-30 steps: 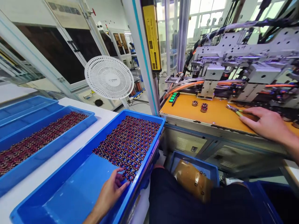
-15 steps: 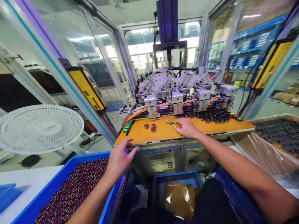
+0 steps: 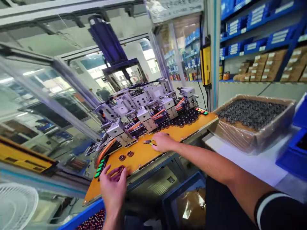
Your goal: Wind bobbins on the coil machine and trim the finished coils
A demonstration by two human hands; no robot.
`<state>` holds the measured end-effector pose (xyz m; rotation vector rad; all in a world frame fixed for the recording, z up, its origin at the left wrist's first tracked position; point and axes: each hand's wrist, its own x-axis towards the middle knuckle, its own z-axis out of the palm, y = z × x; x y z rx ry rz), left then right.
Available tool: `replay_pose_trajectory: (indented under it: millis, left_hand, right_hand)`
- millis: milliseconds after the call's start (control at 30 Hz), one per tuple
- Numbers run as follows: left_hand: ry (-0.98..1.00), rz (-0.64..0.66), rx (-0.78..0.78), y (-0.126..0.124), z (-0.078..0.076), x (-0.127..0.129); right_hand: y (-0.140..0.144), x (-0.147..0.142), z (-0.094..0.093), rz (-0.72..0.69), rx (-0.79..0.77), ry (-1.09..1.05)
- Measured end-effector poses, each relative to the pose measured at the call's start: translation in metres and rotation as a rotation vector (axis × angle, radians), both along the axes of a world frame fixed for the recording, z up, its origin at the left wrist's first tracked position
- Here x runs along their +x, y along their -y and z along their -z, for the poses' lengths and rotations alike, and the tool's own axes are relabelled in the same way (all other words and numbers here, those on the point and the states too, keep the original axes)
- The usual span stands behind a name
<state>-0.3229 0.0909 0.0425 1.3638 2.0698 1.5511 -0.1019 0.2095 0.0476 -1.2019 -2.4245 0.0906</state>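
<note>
Low at the front left edge of the orange work surface (image 3: 144, 156), my left hand (image 3: 114, 183) has its fingers curled around a small dark-red round part (image 3: 120, 170), partly blurred and hidden. Just beyond it, two similar copper-and-black round parts, a left one (image 3: 122, 157) and a right one (image 3: 130, 153), stand on the surface. My right hand (image 3: 164, 142) is closed on the yellow-green handles of small pliers (image 3: 149, 141); their metal jaws point left, above the surface or resting on it, I cannot tell which.
A machine with metal clamp blocks (image 3: 146, 119) runs along the back of the surface. Several black round parts (image 3: 184, 118) crowd its right side. Green buttons (image 3: 98, 169) line the left end. A blue bin (image 3: 83, 217) of red parts stands below left; a carton (image 3: 254, 137) of black parts stands right.
The view has turned right and tilted. My left hand has moved over the surface and closed around one of the small round parts. My right hand still holds the pliers.
</note>
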Motion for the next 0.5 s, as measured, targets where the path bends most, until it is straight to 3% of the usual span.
replay_pose_trajectory:
  millis: [167, 333, 400, 500]
  left_hand:
    - [0.137, 0.019, 0.044, 0.036, -0.002, -0.003]
    - [0.274, 0.091, 0.114, 0.075, 0.000, 0.033]
    - [0.225, 0.115, 0.171, 0.098, 0.006, 0.052]
    - [0.152, 0.098, 0.243, 0.134, 0.019, 0.073]
  right_hand:
    - [0.001, 0.000, -0.001, -0.019, -0.047, -0.096]
    - [0.004, 0.007, -0.011, -0.034, 0.002, -0.098]
    - [0.018, 0.009, -0.019, -0.070, 0.058, -0.108]
    - [0.066, 0.013, -0.028, -0.225, 0.127, -0.139]
